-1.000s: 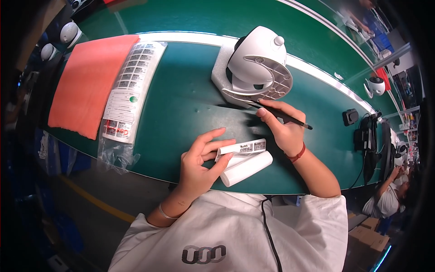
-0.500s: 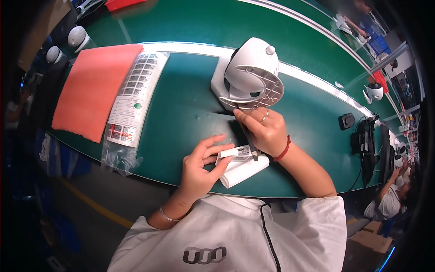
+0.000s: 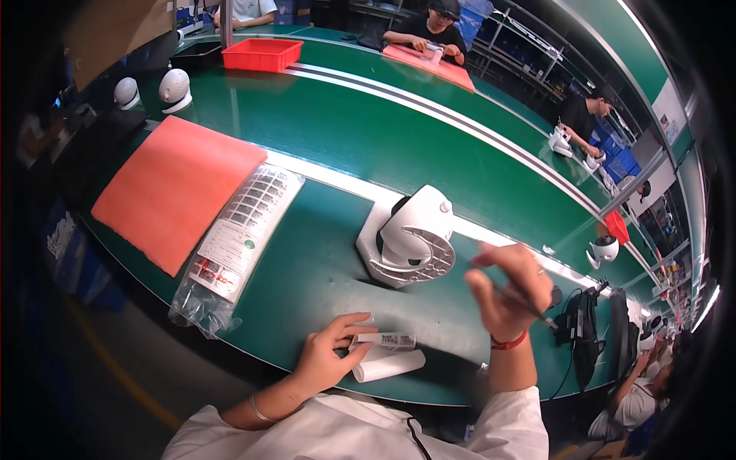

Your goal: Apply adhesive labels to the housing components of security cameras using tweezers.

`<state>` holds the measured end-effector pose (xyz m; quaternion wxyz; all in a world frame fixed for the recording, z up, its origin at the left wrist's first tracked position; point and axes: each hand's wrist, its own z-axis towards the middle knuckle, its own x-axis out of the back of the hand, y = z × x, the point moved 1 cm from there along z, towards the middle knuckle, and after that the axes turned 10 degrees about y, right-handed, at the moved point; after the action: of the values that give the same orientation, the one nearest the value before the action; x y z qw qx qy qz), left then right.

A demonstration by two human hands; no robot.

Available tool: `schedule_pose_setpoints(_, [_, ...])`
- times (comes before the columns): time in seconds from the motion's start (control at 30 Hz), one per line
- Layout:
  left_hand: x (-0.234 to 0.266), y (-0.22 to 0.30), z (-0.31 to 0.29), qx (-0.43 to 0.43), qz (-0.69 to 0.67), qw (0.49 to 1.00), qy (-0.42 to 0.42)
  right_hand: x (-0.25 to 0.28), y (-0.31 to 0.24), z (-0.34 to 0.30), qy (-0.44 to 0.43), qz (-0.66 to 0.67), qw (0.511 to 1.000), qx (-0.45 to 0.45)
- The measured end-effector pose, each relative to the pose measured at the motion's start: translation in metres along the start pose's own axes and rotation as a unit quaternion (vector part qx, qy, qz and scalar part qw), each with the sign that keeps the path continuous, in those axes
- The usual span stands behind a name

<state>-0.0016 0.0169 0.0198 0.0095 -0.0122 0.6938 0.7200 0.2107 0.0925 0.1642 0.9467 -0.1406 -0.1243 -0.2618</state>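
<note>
My left hand [image 3: 331, 354] is closed on the curled end of a label strip [image 3: 395, 340], thumb and fingers at its left edge. The strip's white roll [image 3: 391, 366] lies beneath it on the green table. To the right, my right hand [image 3: 515, 290] is raised and smeared by motion. A thin dark pen-like tool [image 3: 537, 309] sits in its grip, its tip pointing down to the right. Between and beyond the hands, a white dome-shaped camera [image 3: 418, 218] rests tilted in a white foam block [image 3: 369, 236], its ribbed base facing me.
A salmon foam sheet [image 3: 180, 188] and a bagged stack of label sheets [image 3: 249, 222] lie left. Farther back are a red tray [image 3: 262, 56] and white cameras [image 3: 175, 88]. Black cabled gear [image 3: 584, 318] sits right. Co-workers [image 3: 433, 34] sit across the line.
My right hand has moved from the camera's base out to the right, carrying the dark tool. My left hand stays on the label strip. The head view has tilted up.
</note>
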Motion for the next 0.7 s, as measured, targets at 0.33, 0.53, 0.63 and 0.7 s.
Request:
schedule_pose_setpoints(0.33, [-0.01,-0.004,0.0,-0.03,0.051,0.998,-0.018,0.026,0.01,0.021,0.124,0.107,0.969,-0.182])
schedule_pose_setpoints(0.53, [-0.011,-0.001,0.001,-0.026,0.077,0.996,-0.021,0.015,0.032,0.017,-0.182,0.026,0.956,-0.227])
schedule_pose_setpoints(0.63, [-0.013,0.002,0.001,-0.022,0.084,0.996,-0.023,0.004,0.044,0.015,-0.318,-0.108,0.912,-0.234])
schedule_pose_setpoints(0.7, [-0.013,0.007,-0.002,-0.017,0.102,0.994,-0.013,-0.005,0.052,0.007,-0.346,-0.103,0.903,-0.232])
